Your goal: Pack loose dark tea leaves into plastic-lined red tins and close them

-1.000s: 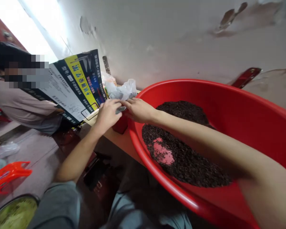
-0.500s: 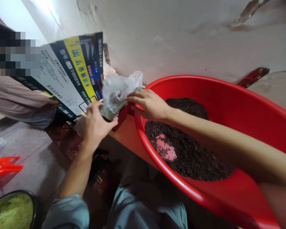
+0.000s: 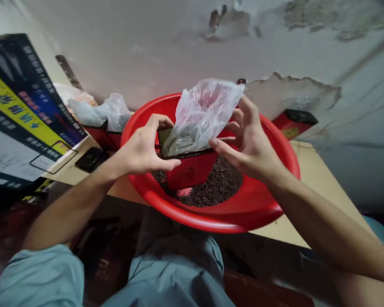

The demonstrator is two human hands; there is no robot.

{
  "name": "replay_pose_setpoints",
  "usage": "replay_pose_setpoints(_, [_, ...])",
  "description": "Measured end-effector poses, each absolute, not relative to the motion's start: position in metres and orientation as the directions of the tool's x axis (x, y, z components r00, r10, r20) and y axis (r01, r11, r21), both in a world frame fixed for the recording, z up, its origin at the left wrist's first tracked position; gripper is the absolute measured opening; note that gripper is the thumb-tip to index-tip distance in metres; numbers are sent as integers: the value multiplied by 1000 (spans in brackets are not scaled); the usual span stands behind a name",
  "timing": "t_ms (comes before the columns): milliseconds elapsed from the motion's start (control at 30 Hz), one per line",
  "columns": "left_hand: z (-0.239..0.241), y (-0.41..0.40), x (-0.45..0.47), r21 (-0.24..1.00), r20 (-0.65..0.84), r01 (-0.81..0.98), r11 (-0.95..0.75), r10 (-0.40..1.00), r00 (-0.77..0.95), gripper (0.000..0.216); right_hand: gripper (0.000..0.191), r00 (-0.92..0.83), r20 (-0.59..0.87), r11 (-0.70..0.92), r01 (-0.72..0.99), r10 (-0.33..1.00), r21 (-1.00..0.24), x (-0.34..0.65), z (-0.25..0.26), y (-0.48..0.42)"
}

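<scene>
My left hand (image 3: pixel 145 147) grips the left side of a small red box (image 3: pixel 192 168) lined with a clear plastic bag (image 3: pixel 203 113), holding it over the big red basin (image 3: pixel 269 209). My right hand (image 3: pixel 246 138) is at the box's right side, fingers spread and touching the bag's edge. The bag stands up out of the box's open top. Dark loose tea (image 3: pixel 220 185) lies in the basin's bottom, with a pink patch (image 3: pixel 183 192) just below the box.
The basin rests on a wooden table (image 3: pixel 316 187) against a peeling wall. At the left stand a printed cardboard box (image 3: pixel 19 111), more bag-lined red boxes (image 3: pixel 105 123) and a dark phone (image 3: pixel 89 158). Another red box (image 3: pixel 292 121) sits behind the basin. My knees (image 3: pixel 176 264) are below the table's edge.
Both hands lifted the bag-lined red box from the table's left and carried it right, over the basin. The view swung right; the other person is out of sight.
</scene>
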State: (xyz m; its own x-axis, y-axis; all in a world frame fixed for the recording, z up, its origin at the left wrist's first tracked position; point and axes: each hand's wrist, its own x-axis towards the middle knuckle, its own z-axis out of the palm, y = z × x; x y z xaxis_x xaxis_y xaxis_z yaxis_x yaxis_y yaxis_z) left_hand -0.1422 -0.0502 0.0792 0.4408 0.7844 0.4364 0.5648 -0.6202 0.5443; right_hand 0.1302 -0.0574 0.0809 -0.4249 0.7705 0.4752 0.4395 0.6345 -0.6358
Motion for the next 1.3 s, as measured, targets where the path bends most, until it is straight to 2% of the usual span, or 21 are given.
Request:
replay_pose_setpoints(100, [38,-37,-120,529,331,574,-625,775,538,96,95,-332,404,521,464,852,-716,164,59,-63])
replay_pose_setpoints(133, [26,-37,-116,516,299,580,-630,767,568,105,86,-326,386,504,507,863,-699,172,55,-65])
replay_pose_setpoints(233, [9,-42,-111,453,194,598,-661,728,657,123,43,-345,362,500,616,866,-609,184,48,-67])
replay_pose_setpoints(300, [13,-47,-107,407,178,603,-686,707,684,125,32,-374,348,510,658,860,-554,184,47,-64])
replay_pose_setpoints(367, [25,-50,-101,334,236,610,-718,691,683,115,27,-415,345,540,663,842,-519,178,47,-59])
replay_pose_setpoints(467, [45,-49,-91,141,322,642,-754,648,690,71,22,-492,346,601,643,799,-475,167,50,-51])
replay_pose_setpoints(533, [53,-43,-89,35,286,656,-754,636,717,39,26,-525,342,627,649,779,-432,162,53,-47])
replay_pose_setpoints(600, [60,-35,-94,20,237,662,-749,647,725,23,30,-555,320,640,668,768,-380,161,55,-42])
replay_pose_setpoints(700, [76,-23,-115,120,228,649,-751,657,718,19,32,-591,262,646,686,763,-334,167,56,-33])
replay_pose_setpoints(800, [97,-21,-141,215,210,639,-739,674,709,18,32,-586,235,630,696,776,-344,175,58,-26])
replay_pose_setpoints(900, [113,-28,-156,249,152,686,-683,728,669,19,30,-576,229,617,697,785,-365,175,63,-24])
replay_pose_setpoints(1000, [111,-38,-148,236,134,740,-630,775,617,29,25,-585,223,624,699,780,-349,163,70,-27])
replay_pose_setpoints(1100, [95,-43,-126,199,230,771,-605,793,564,42,24,-614,225,652,684,757,-326,145,76,-32])
replay_pose_setpoints(1200, [77,-41,-112,126,280,789,-602,784,554,28,22,-629,224,668,687,744,-287,135,77,-35])
replay_pose_setpoints(1267, [71,-39,-113,61,228,806,-588,795,562,18,19,-636,188,663,716,749,-219,134,74,-38])
replay_pose_setpoints(1300, [71,-40,-115,30,186,816,-577,805,563,19,17,-635,156,654,737,757,-171,135,72,-39])
